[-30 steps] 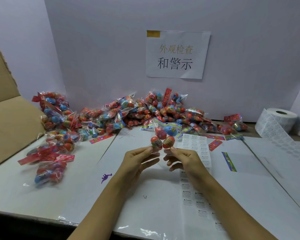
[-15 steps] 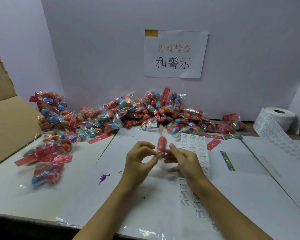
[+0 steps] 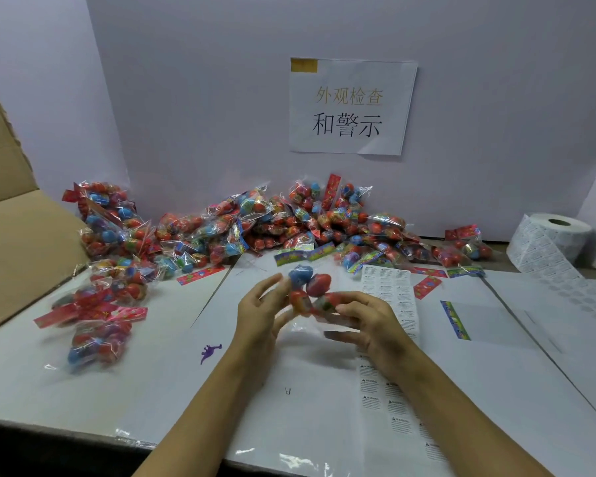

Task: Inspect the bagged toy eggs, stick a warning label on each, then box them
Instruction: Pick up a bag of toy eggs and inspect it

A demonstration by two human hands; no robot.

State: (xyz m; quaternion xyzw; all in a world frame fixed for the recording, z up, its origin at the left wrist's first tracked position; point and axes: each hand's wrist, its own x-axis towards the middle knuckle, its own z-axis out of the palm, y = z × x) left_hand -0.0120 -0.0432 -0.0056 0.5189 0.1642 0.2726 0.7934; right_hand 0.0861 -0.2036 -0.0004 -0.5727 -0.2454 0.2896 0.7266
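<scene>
A clear bag of toy eggs (image 3: 309,290), red ones and a blue one, is held above the middle of the table between both hands. My left hand (image 3: 260,313) holds its left side with fingers spread upward. My right hand (image 3: 369,320) grips its right side, fingers curled over the eggs. A strip of white warning labels (image 3: 387,287) lies on the table just right of the hands and runs toward me under my right forearm. A big heap of bagged eggs (image 3: 272,225) lies along the back wall.
An open cardboard box (image 3: 11,232) stands at the left. Several bags (image 3: 100,304) lie beside it on the table. A label roll (image 3: 551,242) sits at the back right. A paper sign (image 3: 351,106) hangs on the wall. Loose header cards (image 3: 456,320) lie on the right.
The bag has turned in my hands: half a second ago it showed edge-on as one red egg, now several eggs face me. Both hands have spread slightly apart.
</scene>
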